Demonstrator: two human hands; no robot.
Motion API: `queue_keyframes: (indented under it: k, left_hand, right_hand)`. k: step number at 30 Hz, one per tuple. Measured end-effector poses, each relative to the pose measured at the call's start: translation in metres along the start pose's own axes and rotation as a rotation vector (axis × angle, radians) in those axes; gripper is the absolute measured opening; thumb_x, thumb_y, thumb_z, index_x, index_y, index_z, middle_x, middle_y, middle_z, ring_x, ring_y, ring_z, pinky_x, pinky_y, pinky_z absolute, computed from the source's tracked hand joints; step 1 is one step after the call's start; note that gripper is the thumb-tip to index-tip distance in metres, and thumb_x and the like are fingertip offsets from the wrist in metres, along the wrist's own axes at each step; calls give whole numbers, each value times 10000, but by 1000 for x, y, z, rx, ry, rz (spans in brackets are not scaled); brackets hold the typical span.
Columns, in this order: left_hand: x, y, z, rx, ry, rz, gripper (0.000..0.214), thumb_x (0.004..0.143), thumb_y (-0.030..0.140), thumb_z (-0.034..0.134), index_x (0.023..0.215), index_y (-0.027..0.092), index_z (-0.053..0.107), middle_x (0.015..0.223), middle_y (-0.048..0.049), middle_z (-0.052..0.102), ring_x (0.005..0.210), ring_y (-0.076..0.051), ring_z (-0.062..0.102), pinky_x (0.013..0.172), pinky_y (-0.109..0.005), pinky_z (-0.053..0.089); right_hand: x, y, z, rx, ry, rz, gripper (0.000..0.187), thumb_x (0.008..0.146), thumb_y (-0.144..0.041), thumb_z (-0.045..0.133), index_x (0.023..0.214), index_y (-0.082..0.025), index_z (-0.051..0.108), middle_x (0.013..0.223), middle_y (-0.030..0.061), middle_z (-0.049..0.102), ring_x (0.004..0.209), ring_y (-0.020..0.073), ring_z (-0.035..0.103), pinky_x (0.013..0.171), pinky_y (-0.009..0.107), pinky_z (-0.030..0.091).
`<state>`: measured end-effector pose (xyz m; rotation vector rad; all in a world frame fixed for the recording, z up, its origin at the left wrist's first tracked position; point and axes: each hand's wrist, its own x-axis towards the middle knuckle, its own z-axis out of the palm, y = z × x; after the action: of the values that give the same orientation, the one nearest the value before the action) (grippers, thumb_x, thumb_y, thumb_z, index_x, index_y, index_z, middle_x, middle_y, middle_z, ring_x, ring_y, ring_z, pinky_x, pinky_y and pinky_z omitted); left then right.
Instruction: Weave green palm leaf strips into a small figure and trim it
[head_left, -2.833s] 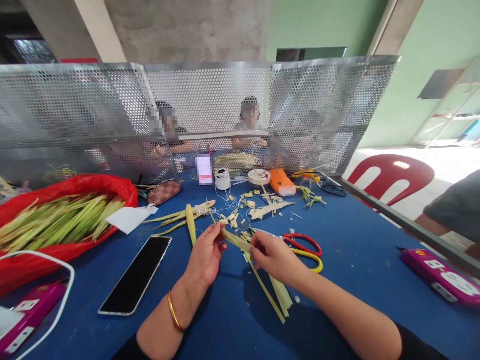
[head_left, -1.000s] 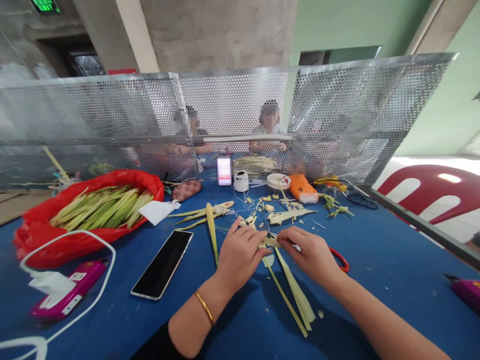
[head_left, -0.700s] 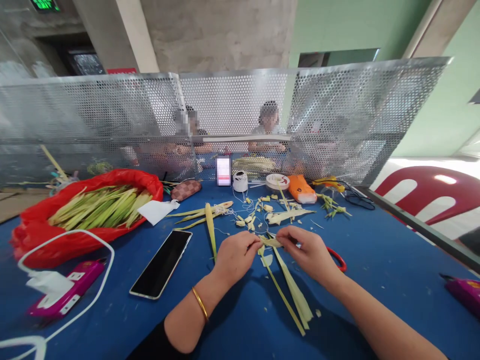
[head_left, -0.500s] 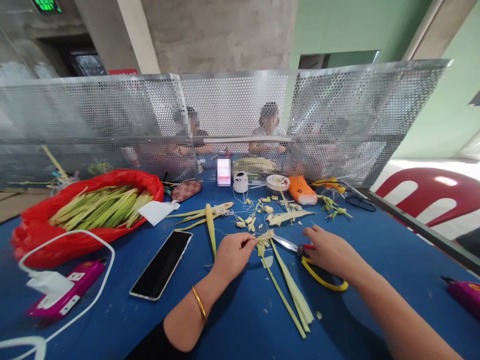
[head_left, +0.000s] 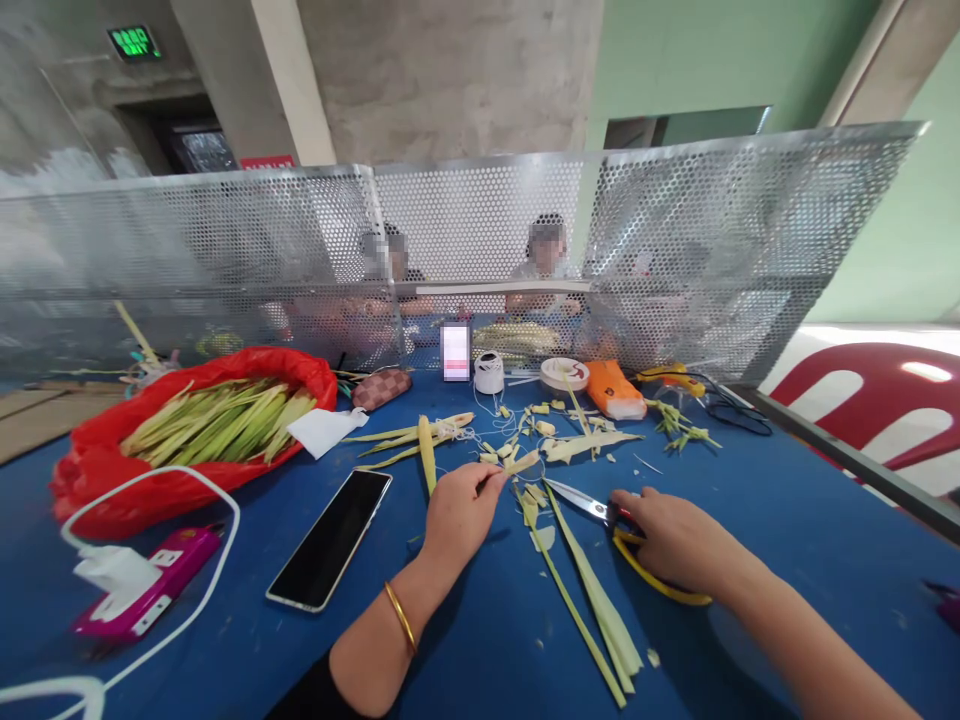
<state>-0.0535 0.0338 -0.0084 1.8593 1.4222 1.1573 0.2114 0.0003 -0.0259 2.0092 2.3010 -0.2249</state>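
Observation:
My left hand (head_left: 461, 510), with a gold bangle at the wrist, pinches a short pale strip of corn husk (head_left: 523, 463) between thumb and fingers. My right hand (head_left: 664, 535) is closed over the yellow and red handle of a pair of scissors (head_left: 581, 500). Their blades point left, tips a little apart from the pinched strip. Below the blades, long green-white husk strips (head_left: 596, 600) lie on the blue table. Small cut husk bits and loose white thread are scattered beyond my left hand. Part of the scissors' handle is hidden under my fingers.
A black phone (head_left: 330, 540) lies left of my left arm. Further left are a red bag (head_left: 86, 460) of husks and a purple power strip (head_left: 154, 590). A thread spool (head_left: 488, 374), round tin (head_left: 564, 374) and orange packet (head_left: 615, 390) stand before the perforated metal screen (head_left: 480, 220).
The view has shifted slightly, so the scene sits further right and lower. My left hand has drawn the husk strip a little away from the scissors. The right hand keeps its hold.

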Motion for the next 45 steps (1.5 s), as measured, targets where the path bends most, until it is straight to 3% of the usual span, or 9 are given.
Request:
queue_keyframes:
  k: [5,9,11,14,18,24,28,40,45]
  left_hand:
    - [4,-3,-3,-61,-38,-108,255,819,364,558,755,211,752,571,-17,606,526,-163,513,537,-269,323]
    - [6,-6,-2,-204,-17,-186,276,795,396,580,698,194,740,576,-21,588,516,-151,468,527,-267,315]
    - [6,-5,-1,-278,-8,-225,284,779,418,595,695,186,736,565,-11,562,494,-136,421,511,-261,297]
    - [6,-4,-1,-358,19,-273,302,761,446,610,739,174,740,551,9,525,476,-113,371,491,-248,266]
    - [6,-4,-1,-400,55,-273,306,756,446,613,708,166,727,546,17,512,470,-101,359,482,-243,251]
    - [1,-6,6,-349,-90,-207,289,777,414,609,748,167,755,538,7,516,483,-115,396,480,-249,264]
    - [-1,-8,9,-272,-116,-157,269,789,382,598,742,172,760,549,-15,558,511,-141,447,493,-260,295]
    - [1,-2,5,-199,-140,-177,288,817,362,545,768,155,740,562,10,521,541,-133,432,530,-254,293]
    - [0,-2,5,-188,-125,-183,288,822,358,543,764,151,735,558,11,516,535,-130,426,530,-255,287]
  right_hand:
    - [0,6,-13,114,107,39,655,706,-108,502,1353,-208,518,965,126,697,860,281,660,698,321,440]
    - [0,9,-18,492,205,-7,601,780,-286,555,1376,-250,497,924,62,718,812,256,650,685,325,473]
    - [0,5,-20,748,196,-84,605,759,-390,619,1333,-228,524,928,44,698,805,229,630,688,306,487]
    - [-3,-6,-21,954,87,-141,635,688,-380,688,1279,-214,527,824,-7,633,710,179,571,639,268,476]
    - [-7,-21,-20,967,6,-155,544,674,-325,698,1191,-251,545,835,-29,591,714,162,520,648,249,452]
    - [-3,-29,-12,939,30,-186,434,741,-382,670,1140,-247,566,770,-39,552,695,156,485,649,255,421]
    - [-2,-34,-11,969,34,-199,397,744,-400,682,1096,-237,600,803,-28,579,721,160,502,672,256,424]
    - [-3,-41,-12,1013,-9,-194,409,788,-429,627,1127,-199,622,722,-31,507,648,137,421,591,240,365]
    - [-4,-43,-11,947,63,-210,439,790,-431,631,1167,-208,604,763,-18,561,678,147,460,623,244,401]
